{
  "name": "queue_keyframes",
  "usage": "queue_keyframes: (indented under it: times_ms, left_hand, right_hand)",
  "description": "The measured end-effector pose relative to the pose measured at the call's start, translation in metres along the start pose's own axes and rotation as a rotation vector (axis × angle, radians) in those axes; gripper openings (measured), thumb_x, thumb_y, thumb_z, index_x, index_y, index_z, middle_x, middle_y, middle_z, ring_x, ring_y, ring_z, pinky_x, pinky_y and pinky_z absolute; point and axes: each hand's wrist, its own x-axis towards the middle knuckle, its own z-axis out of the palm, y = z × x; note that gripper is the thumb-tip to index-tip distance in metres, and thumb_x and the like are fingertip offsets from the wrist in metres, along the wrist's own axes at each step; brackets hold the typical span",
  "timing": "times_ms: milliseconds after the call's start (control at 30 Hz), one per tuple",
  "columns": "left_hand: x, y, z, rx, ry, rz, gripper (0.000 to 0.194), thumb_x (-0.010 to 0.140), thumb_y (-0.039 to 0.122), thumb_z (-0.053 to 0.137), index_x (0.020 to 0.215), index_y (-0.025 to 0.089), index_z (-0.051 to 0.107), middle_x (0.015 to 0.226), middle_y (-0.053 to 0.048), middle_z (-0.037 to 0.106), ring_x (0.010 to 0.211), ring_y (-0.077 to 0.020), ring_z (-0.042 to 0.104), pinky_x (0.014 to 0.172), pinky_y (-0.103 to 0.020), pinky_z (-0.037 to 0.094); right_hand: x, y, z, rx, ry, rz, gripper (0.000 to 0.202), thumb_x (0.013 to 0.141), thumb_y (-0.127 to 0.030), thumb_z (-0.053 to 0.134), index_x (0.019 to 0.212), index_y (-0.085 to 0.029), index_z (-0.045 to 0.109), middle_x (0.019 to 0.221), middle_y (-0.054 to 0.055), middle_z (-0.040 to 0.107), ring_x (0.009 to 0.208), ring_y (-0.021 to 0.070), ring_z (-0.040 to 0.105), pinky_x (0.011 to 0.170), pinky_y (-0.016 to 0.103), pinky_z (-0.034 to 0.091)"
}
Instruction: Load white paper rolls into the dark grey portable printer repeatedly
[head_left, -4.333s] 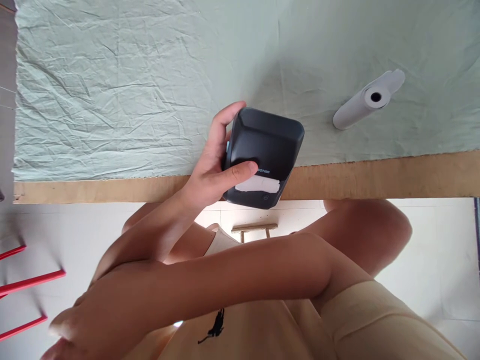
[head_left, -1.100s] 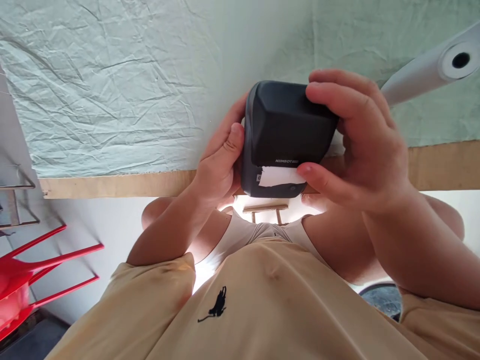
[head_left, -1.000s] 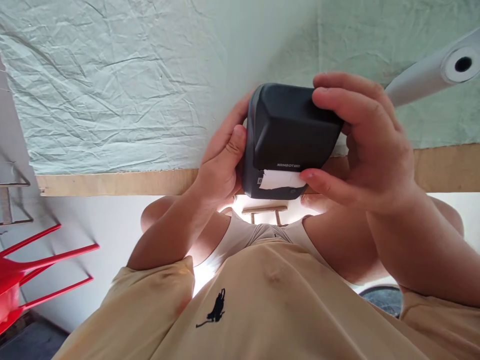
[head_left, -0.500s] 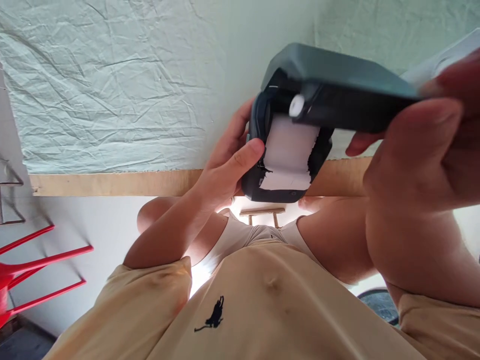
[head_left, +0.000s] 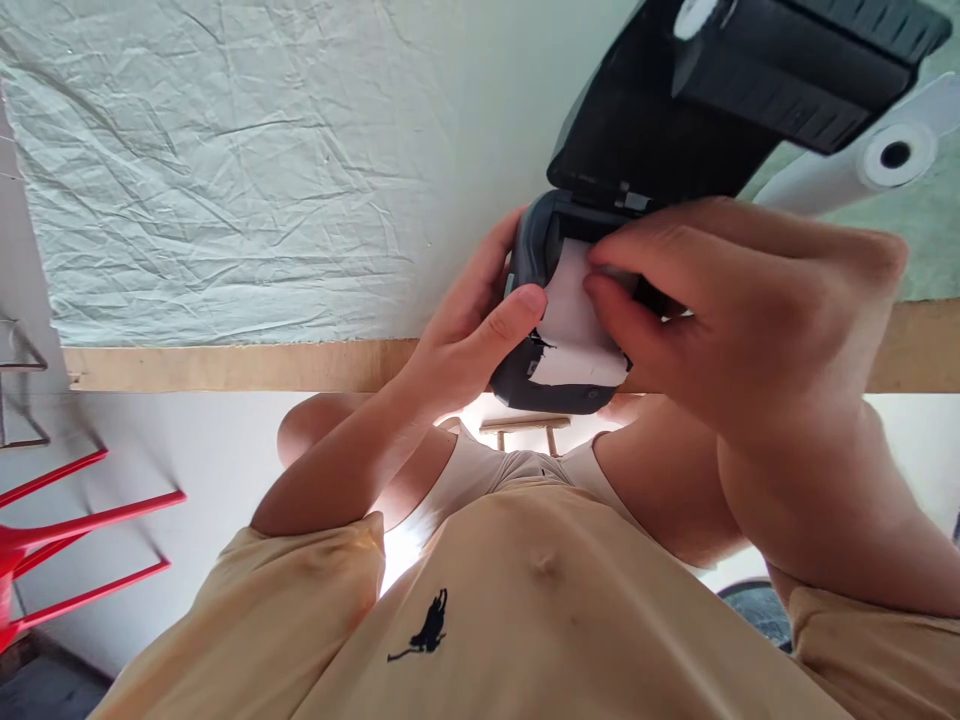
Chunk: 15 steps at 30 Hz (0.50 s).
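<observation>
One dark-grey rounded plastic box, just off view centre toward 2 o'clock; black hinged lid open toward 1. Left hand wraps box's 9 o'clock side. Right hand pinches white paper strip inside, thumb to forefinger. White cylindrical paper roll beyond, 2 o'clock.

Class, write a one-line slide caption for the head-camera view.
The left hand holds a compact black printer, lid open, while the right hand touches its white paper.
</observation>
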Motion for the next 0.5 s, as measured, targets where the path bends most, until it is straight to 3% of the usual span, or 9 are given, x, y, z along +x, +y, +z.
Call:
queue_keyframes:
  times_ms: [100,167,233,300,333,400,467,500]
  left_hand:
    - [0.004,-0.011,-0.001,-0.040,-0.003,0.051,0.090,0.091,0.091,0.106,0.156,0.031,0.091,0.132,-0.010,0.094,0.136,-0.0427,0.092,0.108,-0.047,0.081]
    - [0.007,-0.020,-0.002,-0.060,-0.014,0.135,0.092,0.094,0.097,0.100,0.157,0.031,0.090,0.128,-0.010,0.093,0.133,-0.0422,0.094,0.102,-0.046,0.082]
    - [0.008,-0.022,-0.003,-0.021,-0.031,0.117,0.089,0.093,0.094,0.103,0.155,0.031,0.091,0.136,-0.010,0.093,0.141,-0.0436,0.093,0.110,-0.047,0.081]
    - [0.008,-0.020,-0.003,-0.004,-0.012,0.119,0.083,0.096,0.093,0.100,0.152,0.033,0.093,0.143,-0.008,0.092,0.147,-0.0437,0.091,0.115,-0.047,0.081]
    - [0.007,-0.019,-0.003,-0.002,-0.041,0.085,0.081,0.100,0.092,0.098,0.157,0.035,0.091,0.151,-0.007,0.091,0.157,-0.0443,0.088,0.123,-0.049,0.079]
    - [0.007,-0.019,-0.004,-0.006,-0.073,0.150,0.091,0.094,0.101,0.096,0.153,0.033,0.091,0.143,-0.008,0.093,0.148,-0.0445,0.091,0.115,-0.049,0.082]
    - [0.007,-0.024,-0.006,0.003,-0.057,0.068,0.089,0.101,0.091,0.097,0.164,0.030,0.085,0.151,-0.010,0.091,0.149,-0.0436,0.090,0.124,-0.053,0.080]
    - [0.007,-0.027,-0.006,-0.003,-0.054,0.053,0.090,0.104,0.089,0.094,0.171,0.031,0.080,0.150,-0.011,0.092,0.140,-0.0422,0.093,0.117,-0.053,0.082]
  right_hand:
    - [0.002,-0.004,-0.012,-0.015,-0.125,0.057,0.020,0.109,-0.031,0.079,0.089,-0.031,0.074,0.079,-0.005,0.079,0.062,0.0173,0.050,0.058,0.042,0.019]
    - [0.004,-0.002,-0.018,0.031,-0.229,0.076,0.018,0.111,-0.033,0.080,0.094,-0.031,0.075,0.076,-0.004,0.073,0.061,0.0155,0.040,0.058,0.040,0.016]
    - [0.006,0.002,-0.022,0.105,-0.300,0.078,0.007,0.111,-0.032,0.082,0.105,-0.032,0.078,0.078,-0.005,0.073,0.060,0.0143,0.040,0.058,0.038,0.016]
    - [0.007,0.004,-0.024,0.165,-0.287,0.067,0.015,0.105,-0.026,0.085,0.115,-0.035,0.079,0.080,-0.006,0.074,0.061,0.0143,0.047,0.057,0.037,0.018]
    - [0.007,0.005,-0.026,0.182,-0.276,0.063,0.021,0.102,-0.023,0.086,0.118,-0.036,0.079,0.079,-0.007,0.072,0.062,0.0145,0.051,0.056,0.037,0.022]
    - [0.005,0.007,-0.033,0.250,-0.292,0.083,0.027,0.102,-0.022,0.087,0.121,-0.038,0.078,0.077,-0.010,0.069,0.061,0.0135,0.056,0.056,0.037,0.036]
    - [0.002,0.013,-0.041,0.358,-0.332,0.141,0.024,0.110,-0.038,0.091,0.130,-0.042,0.079,0.089,-0.010,0.079,0.062,0.0132,0.065,0.058,0.040,0.051]
    - [0.000,0.019,-0.044,0.410,-0.315,0.199,0.028,0.113,-0.054,0.092,0.136,-0.043,0.081,0.103,-0.007,0.086,0.067,0.0151,0.072,0.060,0.042,0.058]
